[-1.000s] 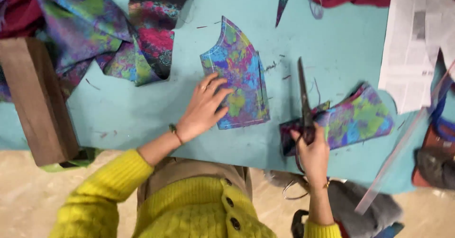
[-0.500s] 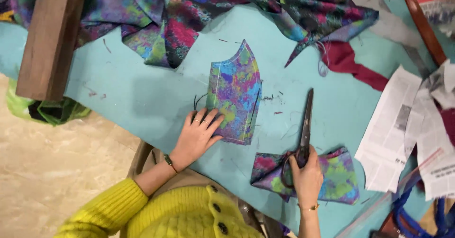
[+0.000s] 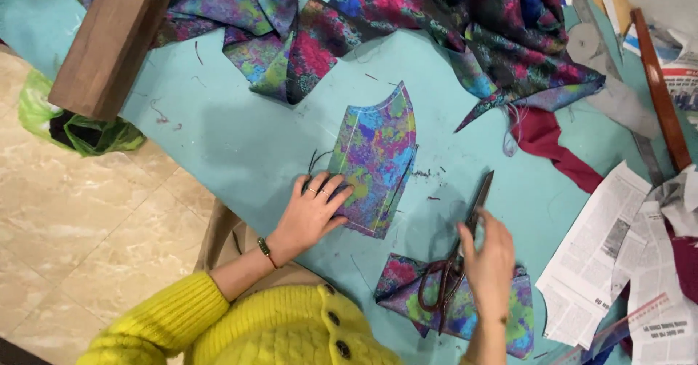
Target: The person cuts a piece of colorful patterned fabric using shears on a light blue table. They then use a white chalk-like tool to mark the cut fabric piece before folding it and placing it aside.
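A: What are the fingers doing?

B: The left hand (image 3: 314, 209) lies flat, fingers (image 3: 331, 190) spread and pressed on the lower left corner of a cut fabric piece (image 3: 378, 158). Rings show on two of them, a bracelet (image 3: 266, 251) at the wrist. The right hand (image 3: 488, 263) rests over scissors (image 3: 454, 267), fingers curled loosely across the blades near the pivot; whether they actually clamp the tool cannot be told from above.

A: And the scissors?

B: Blades together, tip pointing up and away from the person, handles lying on a second cut piece (image 3: 454, 303) of the same multicoloured print.

A: Where do the pieces sit?

B: Both on a turquoise table (image 3: 240, 139). The first, curved along one edge, lies in the middle; the second is near the front edge, just below and to its right, the two apart.

A: What surrounds them?

B: A heap of the same print fabric (image 3: 451, 23) across the far side, a dark red scrap (image 3: 549, 143) beside it, a wooden block (image 3: 109, 38) at the far left over a green bag (image 3: 73, 125), and newspaper sheets (image 3: 603, 256) to the right. Yellow sleeves (image 3: 167, 321) frame the bottom.
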